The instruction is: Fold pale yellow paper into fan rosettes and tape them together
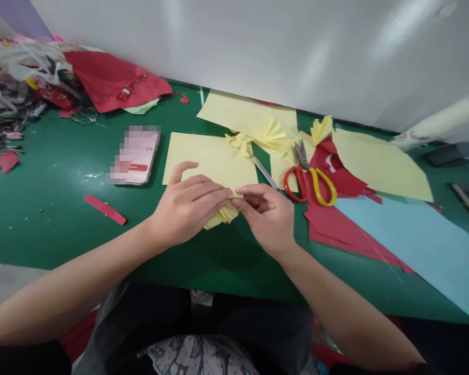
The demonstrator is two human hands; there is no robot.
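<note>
Both bare forearms pointed in from the lower corners and met in the middle, with the wrists held low. The left hand (pixel 187 208) was palm down, its fingers stretched toward the right and the thumb raised a little. The right hand (pixel 268 214) faced it with thumb and fingers pinched close, the fingertips of both hands touching.

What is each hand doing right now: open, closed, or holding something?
Left hand: closed, fingertips pinching the folded yellow paper.
Right hand: closed, pinching the same folded yellow paper from the other side.
</note>
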